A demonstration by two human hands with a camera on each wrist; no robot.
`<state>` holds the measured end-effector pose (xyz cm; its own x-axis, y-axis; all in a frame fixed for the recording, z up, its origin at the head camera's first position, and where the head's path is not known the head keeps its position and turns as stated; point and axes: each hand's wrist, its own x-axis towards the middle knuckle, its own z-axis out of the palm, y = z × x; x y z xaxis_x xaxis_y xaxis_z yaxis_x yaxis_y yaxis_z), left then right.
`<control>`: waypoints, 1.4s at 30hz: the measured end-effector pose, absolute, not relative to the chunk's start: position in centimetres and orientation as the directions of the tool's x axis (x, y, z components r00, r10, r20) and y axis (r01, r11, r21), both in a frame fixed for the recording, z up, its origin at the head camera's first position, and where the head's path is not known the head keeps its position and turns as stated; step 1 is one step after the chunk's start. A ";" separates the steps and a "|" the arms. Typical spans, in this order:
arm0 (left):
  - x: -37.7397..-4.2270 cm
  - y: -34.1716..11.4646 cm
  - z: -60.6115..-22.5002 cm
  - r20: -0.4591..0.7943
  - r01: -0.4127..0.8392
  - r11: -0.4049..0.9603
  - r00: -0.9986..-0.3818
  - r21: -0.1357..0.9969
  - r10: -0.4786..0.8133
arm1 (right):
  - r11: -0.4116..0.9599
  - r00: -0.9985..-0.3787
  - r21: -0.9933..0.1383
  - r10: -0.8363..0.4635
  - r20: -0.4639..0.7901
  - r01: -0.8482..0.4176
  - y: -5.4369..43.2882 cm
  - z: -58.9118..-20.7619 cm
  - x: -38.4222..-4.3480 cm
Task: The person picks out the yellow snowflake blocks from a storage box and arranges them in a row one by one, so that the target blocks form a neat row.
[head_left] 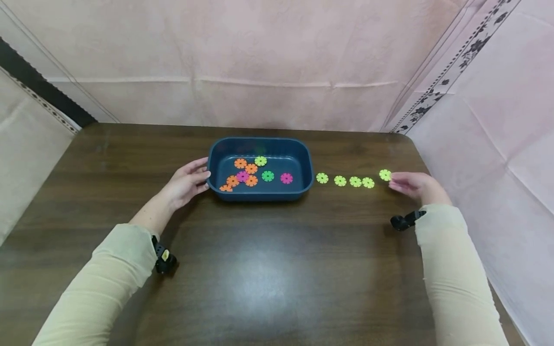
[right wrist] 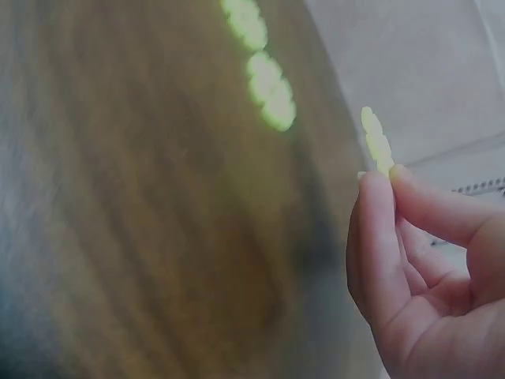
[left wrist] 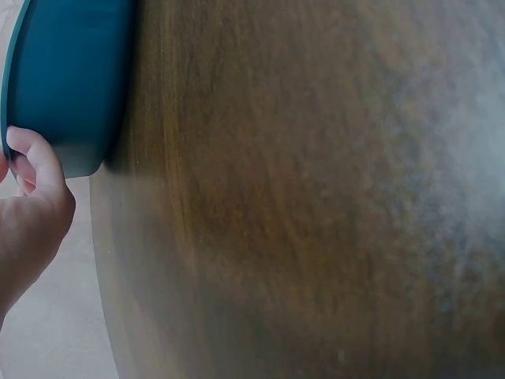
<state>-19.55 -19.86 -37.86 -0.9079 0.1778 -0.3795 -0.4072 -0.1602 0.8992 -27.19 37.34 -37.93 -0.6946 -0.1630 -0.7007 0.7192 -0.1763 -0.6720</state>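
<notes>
A dark blue plastic basin (head_left: 261, 196) sits on the table, holding flower-shaped discs: several orange discs (head_left: 240, 163), two magenta discs (head_left: 286, 178), a green disc (head_left: 268, 176) and a yellow-green disc (head_left: 260, 161). My left hand (head_left: 186, 183) grips the basin's left end by the rim; the left wrist view shows its curled fingers at the wall. Between thumb and forefinger, my right hand (head_left: 417, 186) pinches one yellow-green flower-shaped disc (head_left: 384, 175), seen edge-on and raised off the table in the right wrist view. Several more yellow-green discs (head_left: 340, 180) lie in a row right of the basin.
The brown wooden table (head_left: 259, 269) ends behind the basin at a pale cloth curtain (head_left: 259, 62). Another pale curtain (head_left: 515, 158) hangs close along the right side. Each wrist wears a small black camera (head_left: 403, 222).
</notes>
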 end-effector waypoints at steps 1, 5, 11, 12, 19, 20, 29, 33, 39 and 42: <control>-19.6 -19.8 -37.9 -0.378 -0.406 -0.159 -0.908 0.900 0.178 | -0.198 -0.683 -0.655 -0.151 -0.715 0.730 37.5 -38.1 -27.1; -19.7 -19.7 -37.9 -0.380 -0.407 -0.156 -0.908 0.900 0.178 | -0.214 -0.652 -0.621 -0.130 -0.747 0.754 37.9 -38.8 -26.9; -19.7 -19.8 -38.0 -0.380 -0.406 -0.154 -0.909 0.901 0.173 | -0.045 -0.694 -0.694 -0.097 -0.713 0.719 37.6 -39.0 -26.8; -19.7 -19.9 -38.0 -0.380 -0.405 -0.152 -0.909 0.901 0.173 | 0.002 -0.704 -0.706 -0.079 -0.706 0.708 37.5 -38.9 -26.8; -19.7 -19.8 -37.9 -0.381 -0.407 -0.147 -0.908 0.902 0.175 | 0.189 -0.736 -0.723 -0.002 -0.677 0.665 37.4 -39.6 -27.7; -19.7 -19.8 -37.9 -0.381 -0.407 -0.148 -0.908 0.901 0.175 | 0.204 -0.735 -0.718 0.012 -0.678 0.665 37.4 -39.7 -27.8; -19.7 -20.0 -38.0 -0.375 -0.402 -0.149 -0.909 0.903 0.180 | 0.232 -0.726 -0.698 0.052 -0.686 0.677 35.4 -37.7 -27.7; -19.7 -20.0 -37.9 -0.377 -0.405 -0.151 -0.908 0.902 0.181 | 0.174 -0.757 -0.743 0.024 -0.653 0.646 33.0 -35.7 -28.0; -19.6 -19.9 -37.8 -0.380 -0.408 -0.154 -0.907 0.900 0.182 | 0.143 -0.827 -0.821 -0.026 -0.561 0.552 28.0 -33.1 -28.7; -19.6 -19.9 -37.8 -0.380 -0.409 -0.160 -0.907 0.899 0.185 | 0.140 -0.843 -0.841 -0.055 -0.534 0.523 25.1 -32.3 -29.4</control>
